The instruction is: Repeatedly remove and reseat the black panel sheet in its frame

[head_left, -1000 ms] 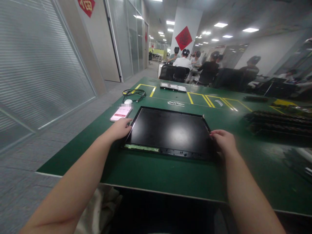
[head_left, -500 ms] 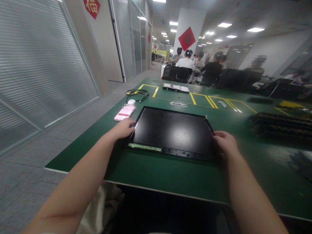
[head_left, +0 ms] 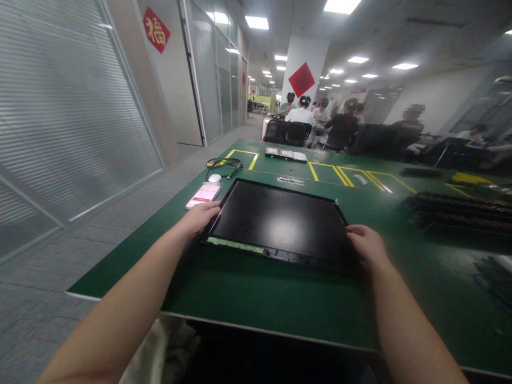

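Observation:
A black flat display panel (head_left: 276,218) with a dark frame lies face up before me, tilted a little off the green table. Along its near edge runs a green circuit strip (head_left: 235,245). My left hand (head_left: 202,216) grips the panel's left side, thumb on top of the frame. On the opposite side, my right hand (head_left: 366,245) holds the right edge near its middle, fingers closed on the rim. The undersides of both grips are hidden. Just beyond my left hand are a phone (head_left: 203,196) with a lit pink screen and a white mouse (head_left: 215,178).
A coiled black cable (head_left: 224,165) lies at the far left of the green table (head_left: 264,298). Small metal tools (head_left: 290,181) and a tray of white-topped parts (head_left: 285,154) sit behind the panel. Dark stacked parts (head_left: 460,216) are on the right. Several people sit at tables beyond.
The panel's near edge looks slightly raised, with both hands still holding its sides. My view has tipped up a little, so the background sits lower.

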`<state>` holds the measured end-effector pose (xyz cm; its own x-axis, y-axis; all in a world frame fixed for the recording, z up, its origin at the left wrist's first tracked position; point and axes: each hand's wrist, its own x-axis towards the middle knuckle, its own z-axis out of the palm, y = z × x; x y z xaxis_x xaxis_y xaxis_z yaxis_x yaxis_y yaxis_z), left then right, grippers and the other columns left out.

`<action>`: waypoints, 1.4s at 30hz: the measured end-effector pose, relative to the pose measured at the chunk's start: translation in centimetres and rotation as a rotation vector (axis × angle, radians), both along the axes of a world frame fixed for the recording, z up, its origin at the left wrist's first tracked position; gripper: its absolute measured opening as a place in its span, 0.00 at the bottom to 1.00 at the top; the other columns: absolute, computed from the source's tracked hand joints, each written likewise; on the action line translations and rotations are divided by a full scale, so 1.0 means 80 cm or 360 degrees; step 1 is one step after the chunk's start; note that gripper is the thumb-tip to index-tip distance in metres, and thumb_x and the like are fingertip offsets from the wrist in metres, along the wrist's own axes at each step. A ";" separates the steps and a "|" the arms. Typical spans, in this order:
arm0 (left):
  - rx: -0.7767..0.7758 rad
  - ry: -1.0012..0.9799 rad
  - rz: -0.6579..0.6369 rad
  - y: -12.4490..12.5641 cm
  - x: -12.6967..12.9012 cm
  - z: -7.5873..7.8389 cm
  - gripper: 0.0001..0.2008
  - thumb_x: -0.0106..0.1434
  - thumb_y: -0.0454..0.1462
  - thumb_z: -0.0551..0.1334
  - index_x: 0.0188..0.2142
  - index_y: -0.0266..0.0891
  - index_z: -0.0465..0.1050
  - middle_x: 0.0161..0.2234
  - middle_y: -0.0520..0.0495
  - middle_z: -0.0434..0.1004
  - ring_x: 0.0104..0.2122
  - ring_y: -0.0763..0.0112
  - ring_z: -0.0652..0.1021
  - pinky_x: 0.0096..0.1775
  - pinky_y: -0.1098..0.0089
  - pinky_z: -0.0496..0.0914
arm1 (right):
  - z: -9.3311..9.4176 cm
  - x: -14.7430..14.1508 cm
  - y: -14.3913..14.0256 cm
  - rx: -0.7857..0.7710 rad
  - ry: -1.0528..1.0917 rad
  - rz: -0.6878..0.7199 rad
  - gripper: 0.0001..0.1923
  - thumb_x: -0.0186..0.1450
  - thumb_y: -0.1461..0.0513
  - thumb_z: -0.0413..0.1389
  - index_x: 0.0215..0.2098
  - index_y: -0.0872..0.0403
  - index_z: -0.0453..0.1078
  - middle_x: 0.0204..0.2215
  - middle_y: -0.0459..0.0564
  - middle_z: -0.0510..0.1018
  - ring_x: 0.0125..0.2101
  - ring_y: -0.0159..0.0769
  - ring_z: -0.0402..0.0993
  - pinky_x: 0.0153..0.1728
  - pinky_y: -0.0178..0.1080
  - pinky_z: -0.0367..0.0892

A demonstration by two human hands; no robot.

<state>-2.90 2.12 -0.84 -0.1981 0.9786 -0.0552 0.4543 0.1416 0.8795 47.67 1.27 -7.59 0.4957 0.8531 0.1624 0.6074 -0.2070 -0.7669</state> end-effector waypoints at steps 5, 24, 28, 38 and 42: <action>-0.0277 -0.0643 0.0161 -0.010 0.018 0.016 0.27 0.62 0.32 0.66 0.62 0.38 0.75 0.33 0.44 0.87 0.31 0.60 0.86 0.34 0.63 0.81 | 0.001 -0.004 -0.003 0.0008 -0.0010 0.0000 0.10 0.51 0.61 0.62 0.33 0.50 0.80 0.31 0.51 0.82 0.33 0.42 0.79 0.35 0.40 0.73; -0.0238 -0.1268 0.0170 -0.005 0.023 0.021 0.29 0.68 0.28 0.60 0.67 0.38 0.67 0.27 0.48 0.84 0.21 0.69 0.82 0.24 0.73 0.78 | 0.015 -0.016 -0.007 -0.0183 -0.0062 -0.0046 0.19 0.51 0.67 0.58 0.40 0.52 0.83 0.38 0.53 0.84 0.34 0.40 0.79 0.35 0.38 0.71; -0.0218 -0.1324 0.0193 -0.006 0.028 0.021 0.32 0.66 0.25 0.61 0.69 0.34 0.63 0.25 0.47 0.83 0.19 0.67 0.82 0.23 0.72 0.78 | 0.018 -0.019 -0.008 -0.0222 -0.0090 -0.0055 0.21 0.52 0.68 0.57 0.42 0.53 0.83 0.42 0.55 0.85 0.39 0.42 0.80 0.40 0.39 0.71; -0.0257 -0.1196 0.0029 -0.012 0.022 0.019 0.42 0.56 0.23 0.69 0.69 0.41 0.64 0.24 0.50 0.83 0.18 0.64 0.81 0.22 0.69 0.78 | 0.011 -0.013 -0.004 -0.0221 -0.0146 -0.0040 0.20 0.54 0.67 0.57 0.43 0.52 0.83 0.42 0.54 0.84 0.39 0.43 0.80 0.40 0.41 0.72; -0.0291 -0.1138 0.0014 -0.015 0.023 0.022 0.32 0.53 0.26 0.74 0.59 0.36 0.74 0.25 0.47 0.84 0.20 0.63 0.83 0.23 0.69 0.79 | 0.006 -0.010 -0.001 -0.0183 -0.0157 -0.0010 0.20 0.53 0.67 0.57 0.42 0.52 0.83 0.40 0.53 0.84 0.38 0.42 0.80 0.40 0.40 0.71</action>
